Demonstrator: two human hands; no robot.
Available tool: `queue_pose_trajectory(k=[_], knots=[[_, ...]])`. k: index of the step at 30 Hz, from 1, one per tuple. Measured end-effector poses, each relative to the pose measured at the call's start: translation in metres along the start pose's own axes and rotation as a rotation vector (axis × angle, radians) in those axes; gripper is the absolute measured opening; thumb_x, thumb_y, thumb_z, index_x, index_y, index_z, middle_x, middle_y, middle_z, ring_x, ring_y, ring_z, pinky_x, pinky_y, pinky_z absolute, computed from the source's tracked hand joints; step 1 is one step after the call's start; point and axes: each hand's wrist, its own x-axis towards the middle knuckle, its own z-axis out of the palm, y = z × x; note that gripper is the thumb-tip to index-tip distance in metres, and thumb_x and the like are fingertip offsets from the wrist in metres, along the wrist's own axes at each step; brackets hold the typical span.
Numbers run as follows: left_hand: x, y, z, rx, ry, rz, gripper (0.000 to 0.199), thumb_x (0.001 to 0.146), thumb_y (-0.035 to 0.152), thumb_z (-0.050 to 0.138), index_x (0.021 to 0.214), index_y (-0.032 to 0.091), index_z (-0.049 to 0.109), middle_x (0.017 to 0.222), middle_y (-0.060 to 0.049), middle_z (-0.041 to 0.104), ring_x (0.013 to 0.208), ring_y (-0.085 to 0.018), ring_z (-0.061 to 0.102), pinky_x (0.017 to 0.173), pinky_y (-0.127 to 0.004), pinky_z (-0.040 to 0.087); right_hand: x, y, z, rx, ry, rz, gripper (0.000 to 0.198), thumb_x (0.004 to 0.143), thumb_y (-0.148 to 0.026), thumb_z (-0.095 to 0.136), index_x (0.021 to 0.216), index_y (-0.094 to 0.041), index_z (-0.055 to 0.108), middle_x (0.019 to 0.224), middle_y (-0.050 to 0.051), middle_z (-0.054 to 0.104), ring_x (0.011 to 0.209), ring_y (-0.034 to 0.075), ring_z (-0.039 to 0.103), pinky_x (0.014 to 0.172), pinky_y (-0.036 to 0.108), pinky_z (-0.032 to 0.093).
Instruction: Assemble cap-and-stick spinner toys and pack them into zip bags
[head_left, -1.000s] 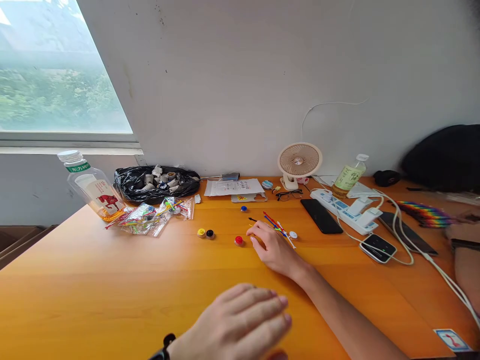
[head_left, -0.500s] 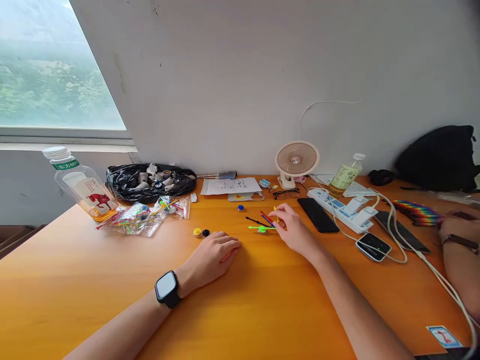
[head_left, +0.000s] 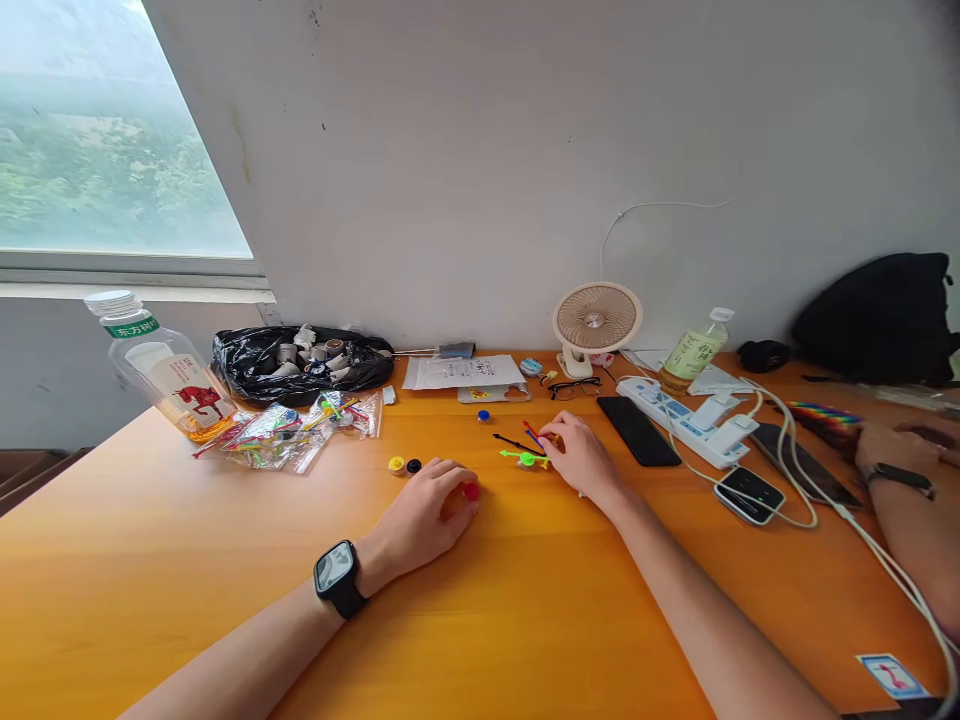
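My left hand (head_left: 424, 505) rests on the table, its thumb and index finger closed around a small red round plastic piece (head_left: 471, 491). Just left of it sit a yellow round piece (head_left: 396, 465) and a black one (head_left: 413, 466). My right hand (head_left: 576, 452) is pinched at the ends of thin plastic arrow sticks, red and blue (head_left: 532, 434); the fingers partly hide them. Below its fingertips lies a green arrow stick with a green round piece (head_left: 527, 459), beside a black arrow stick (head_left: 511, 441). A blue round piece (head_left: 484, 415) stands farther back.
Clear bags of colourful parts (head_left: 281, 437), a bottle (head_left: 176, 375) and a black bag of scraps (head_left: 300, 360) are at left. A fan (head_left: 598, 320), glasses (head_left: 576, 388), phone (head_left: 637, 430) and power strip (head_left: 682, 420) stand right. Another person's arm (head_left: 904, 485) is at far right.
The red round piece now shows in my left fingers, hidden before. My right hand has shifted slightly left and down, and the yellow arrow tip above its fingers is gone from there.
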Motion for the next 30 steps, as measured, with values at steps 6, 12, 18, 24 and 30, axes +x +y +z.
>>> queue_pose_trajectory(k=[6,12,18,24,30], knots=[[0.0,0.0,-0.002,-0.035,0.005,-0.039,0.011,0.096,0.024,0.067,0.107,0.023,0.069,0.108,-0.006,0.07,0.102,-0.023,0.065,0.093,-0.037,0.053,0.001,0.0,0.003,-0.027,0.045,-0.008,0.015,0.096,-0.018,0.056,0.084,-0.02,0.066,0.093,0.006,0.064,0.091,0.024,0.061,0.08,0.034,0.046],[0.0,0.002,-0.005,-0.069,-0.008,-0.048,0.014,0.095,0.03,0.072,0.107,0.023,0.068,0.107,-0.005,0.07,0.101,-0.024,0.065,0.091,-0.038,0.052,0.004,-0.002,-0.001,0.013,0.236,-0.055,0.013,0.101,-0.025,0.048,0.092,-0.022,0.057,0.09,0.008,0.067,0.088,0.027,0.059,0.081,0.038,0.044],[0.0,-0.002,-0.002,-0.077,0.011,-0.041,0.012,0.095,0.02,0.069,0.107,0.023,0.069,0.106,-0.005,0.071,0.1,-0.022,0.065,0.092,-0.036,0.052,0.004,-0.005,-0.005,-0.015,0.333,0.007,0.011,0.1,-0.028,0.051,0.092,-0.024,0.057,0.093,0.01,0.07,0.093,0.031,0.058,0.083,0.041,0.043],[0.0,-0.004,-0.001,-0.063,-0.006,-0.026,0.017,0.097,0.025,0.068,0.114,0.024,0.069,0.106,-0.005,0.072,0.101,-0.023,0.065,0.093,-0.037,0.053,-0.002,-0.023,-0.01,0.295,0.314,0.029,0.011,0.104,-0.032,0.046,0.097,-0.024,0.05,0.091,0.007,0.067,0.082,0.024,0.065,0.077,0.037,0.05],[-0.003,-0.005,0.0,-0.13,0.11,-0.112,0.043,0.101,0.038,0.064,0.139,0.024,0.054,0.116,-0.008,0.07,0.104,-0.023,0.067,0.094,-0.039,0.055,-0.022,-0.063,-0.007,0.468,0.055,-0.079,0.015,0.105,-0.032,0.05,0.102,-0.024,0.062,0.096,0.005,0.071,0.088,0.022,0.068,0.08,0.034,0.055]])
